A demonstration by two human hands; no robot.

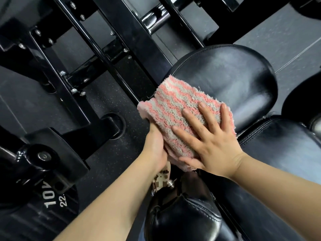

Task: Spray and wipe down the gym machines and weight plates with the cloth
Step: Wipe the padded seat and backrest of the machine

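A pink-and-grey striped cloth (180,117), folded into a thick pad, lies at the near left edge of a black padded seat (231,75). My right hand (208,145) presses flat on top of it with straight, spread fingers. My left hand (155,145) comes from below left and holds the cloth's near left side, its fingers hidden underneath. No spray bottle is in view.
A black steel machine frame (97,54) with bolts crosses the upper left. A black weight plate (52,197) marked 10 sits on a peg at lower left. More black pads (182,216) lie below and at right (281,145). Dark speckled rubber floor (112,153) surrounds them.
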